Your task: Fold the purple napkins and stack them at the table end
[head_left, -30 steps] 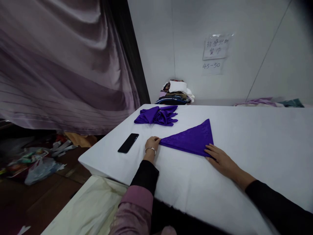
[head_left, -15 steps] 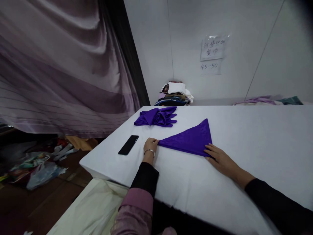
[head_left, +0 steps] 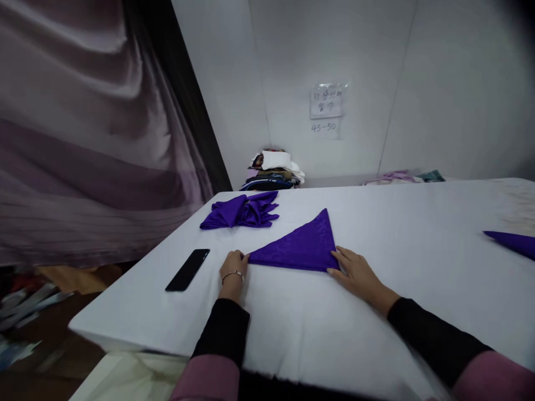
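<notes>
A purple cloth napkin (head_left: 298, 248), folded into a triangle, lies flat on the white-covered table (head_left: 284, 312). Its narrow left tip is pinched between the thumb and fingers of my left hand (head_left: 233, 268), which wears a bracelet. At the lower right corner, my right hand (head_left: 357, 274) rests with its fingers stretched out and apart, their tips touching the cloth's edge. Behind and to the left sits a crumpled heap of purple napkins (head_left: 242, 211).
A black phone (head_left: 188, 270) lies left of my left hand. Another purple cloth (head_left: 512, 243) enters at the right edge. Stacked clothes (head_left: 273, 170) stand beyond the far edge, by a wall with a paper sign (head_left: 326, 103). A draped curtain (head_left: 83, 133) hangs at left.
The view has swung to the right, bringing the purple cloth at the right edge into sight. My right hand has shifted slightly outward to the napkin's edge; my left still pinches the tip.
</notes>
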The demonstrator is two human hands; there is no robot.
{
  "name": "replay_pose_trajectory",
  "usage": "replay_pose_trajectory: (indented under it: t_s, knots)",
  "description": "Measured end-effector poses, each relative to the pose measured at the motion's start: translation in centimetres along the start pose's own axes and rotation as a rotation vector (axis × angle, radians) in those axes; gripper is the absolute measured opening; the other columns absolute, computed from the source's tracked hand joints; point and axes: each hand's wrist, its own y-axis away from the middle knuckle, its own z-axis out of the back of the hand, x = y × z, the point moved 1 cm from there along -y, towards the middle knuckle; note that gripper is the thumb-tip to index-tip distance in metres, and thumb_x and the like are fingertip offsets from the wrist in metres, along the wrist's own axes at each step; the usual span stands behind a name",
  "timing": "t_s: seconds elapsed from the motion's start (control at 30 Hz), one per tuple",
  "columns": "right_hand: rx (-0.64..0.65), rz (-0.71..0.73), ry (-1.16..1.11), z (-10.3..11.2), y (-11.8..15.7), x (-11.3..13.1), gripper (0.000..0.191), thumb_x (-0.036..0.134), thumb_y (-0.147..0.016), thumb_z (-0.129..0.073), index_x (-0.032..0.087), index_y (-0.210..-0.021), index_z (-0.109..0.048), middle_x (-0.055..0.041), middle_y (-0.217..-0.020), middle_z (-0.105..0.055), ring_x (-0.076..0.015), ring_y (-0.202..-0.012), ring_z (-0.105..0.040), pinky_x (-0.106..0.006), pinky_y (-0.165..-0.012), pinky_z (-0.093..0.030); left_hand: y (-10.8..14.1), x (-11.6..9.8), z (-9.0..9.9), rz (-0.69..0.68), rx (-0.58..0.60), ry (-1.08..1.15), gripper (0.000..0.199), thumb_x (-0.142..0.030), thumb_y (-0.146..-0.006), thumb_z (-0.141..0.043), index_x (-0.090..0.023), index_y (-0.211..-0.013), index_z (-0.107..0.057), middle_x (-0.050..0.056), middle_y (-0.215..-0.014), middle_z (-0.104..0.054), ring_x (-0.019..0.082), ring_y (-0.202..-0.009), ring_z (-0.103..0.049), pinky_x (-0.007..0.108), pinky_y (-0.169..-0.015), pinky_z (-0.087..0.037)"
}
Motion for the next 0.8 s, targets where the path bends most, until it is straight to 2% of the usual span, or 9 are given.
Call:
replay_pose_trajectory:
  t_s: [0.1,0.33,0.5,0.6,0.73,0.8]
  knots:
    - [0.012,-0.094,-0.003,0.8,-0.1,0.4,0.057,0.056,-0.088,-0.038,0.017,-0.127,-0.052,-0.0128,-0.121,-0.057,-0.0277,-0.11,-0.049,-0.042,-0.092,-0.036,0.0,-0.1,0.2,-0.019,-0.001,0.008,0.022,-0.038,-0.083,-0.05,-0.02,-0.076,-0.061,0.007,-0.094,-0.063,0.021,-0.085,-0.06,0.03,-0.066,-0.042]
    - [0.027,-0.136,-0.126,1.6,-0.7,1.7,0.053,0.051,-0.089,-0.04,0.016,-0.128,-0.05,-0.0107,-0.102,-0.061,-0.0235,-0.096,-0.053,-0.034,-0.084,-0.04,-0.1,0.1,0.2,0.054,-0.025,0.092,0.02,-0.039,-0.083,-0.049,-0.023,-0.079,-0.059,0.005,-0.076,-0.067,0.022,-0.075,-0.062,0.029,-0.061,-0.042]
    - [0.067,-0.212,-0.243,1.3,-1.4,1.6,0.046,0.035,-0.088,-0.043,0.019,-0.131,-0.048,-0.0078,-0.101,-0.063,-0.02,-0.091,-0.056,-0.03,-0.078,-0.042,-0.1,0.2,0.1,0.068,-0.061,0.182,0.018,-0.035,-0.083,-0.049,-0.023,-0.092,-0.059,0.005,-0.091,-0.07,0.021,-0.085,-0.063,0.027,-0.066,-0.044]
    - [0.112,-0.263,-0.305,0.9,-1.7,1.1,0.045,0.023,-0.083,-0.047,0.021,-0.128,-0.052,-0.0043,-0.09,-0.065,-0.0177,-0.081,-0.058,-0.028,-0.072,-0.043,-0.1,0.1,0.1,0.072,-0.078,0.226,0.022,-0.035,-0.083,-0.05,-0.023,-0.1,-0.058,0.004,-0.094,-0.07,0.02,-0.086,-0.064,0.028,-0.07,-0.045]
    - [0.171,-0.342,-0.562,0.5,-0.9,1.2,0.048,0.018,-0.078,-0.051,0.02,-0.126,-0.054,0.0003,-0.074,-0.062,-0.0139,-0.064,-0.056,-0.026,-0.059,-0.043,-0.1,0.0,0.2,0.065,-0.091,0.275,0.023,-0.035,-0.083,-0.05,-0.024,-0.102,-0.058,0.004,-0.092,-0.069,0.021,-0.086,-0.063,0.029,-0.072,-0.046]
    - [0.245,-0.377,-0.727,0.4,0.1,2.0,0.05,0.016,-0.075,-0.053,0.018,-0.125,-0.054,0.0022,-0.067,-0.058,-0.0116,-0.056,-0.053,-0.024,-0.053,-0.042,-0.1,0.1,0.2,0.066,-0.094,0.295,0.023,-0.034,-0.082,-0.05,-0.023,-0.101,-0.059,0.004,-0.091,-0.069,0.022,-0.086,-0.063,0.03,-0.073,-0.046]
